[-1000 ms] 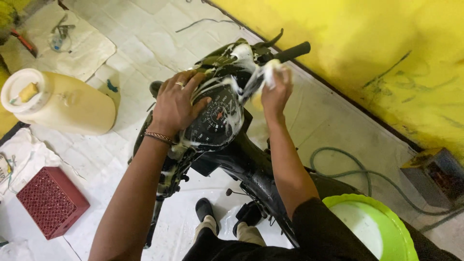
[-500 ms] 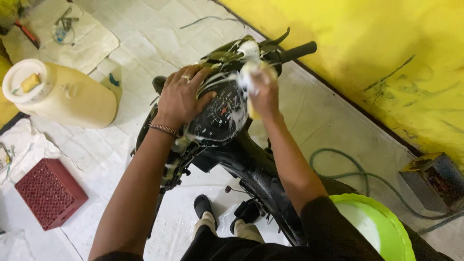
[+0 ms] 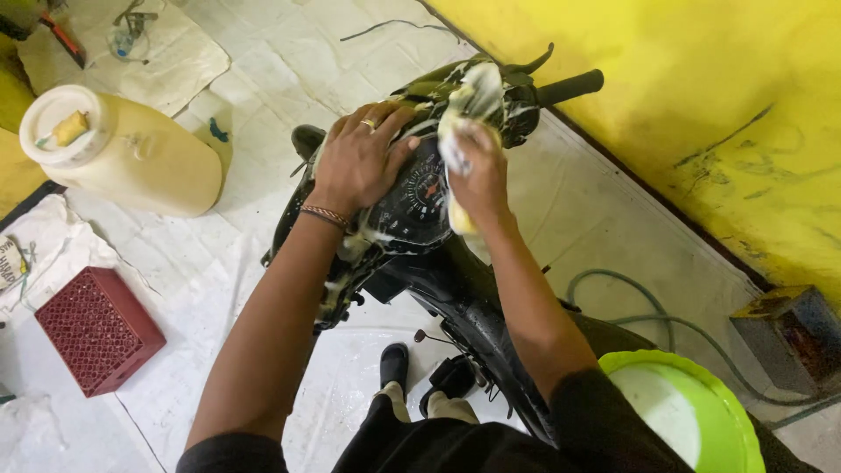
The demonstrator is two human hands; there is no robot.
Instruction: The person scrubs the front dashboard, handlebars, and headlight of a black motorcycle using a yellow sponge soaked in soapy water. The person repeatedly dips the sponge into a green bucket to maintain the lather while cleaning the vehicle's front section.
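A black motorcycle (image 3: pixel 455 289) stands under me, its handlebar top and round gauges (image 3: pixel 419 197) streaked with white foam. My right hand (image 3: pixel 477 171) grips a soapy yellow sponge (image 3: pixel 462 219) and presses it against the gauge cover. My left hand (image 3: pixel 361 158), with a ring and a wrist band, rests flat on the left side of the handlebar cover, fingers spread. The right handlebar grip (image 3: pixel 569 88) sticks out toward the yellow wall.
A cream plastic jug (image 3: pixel 131 158) lies on the wet white floor at left. A red crate (image 3: pixel 98 328) sits lower left. A green bucket (image 3: pixel 692 412) stands lower right, next to a hose (image 3: pixel 639 307) and a rusty box (image 3: pixel 788 337). The yellow wall (image 3: pixel 701 114) runs close on the right.
My right hand has slid the sponge from the right handlebar end down and left onto the gauge cover. My left hand has stayed on the handlebar cover.
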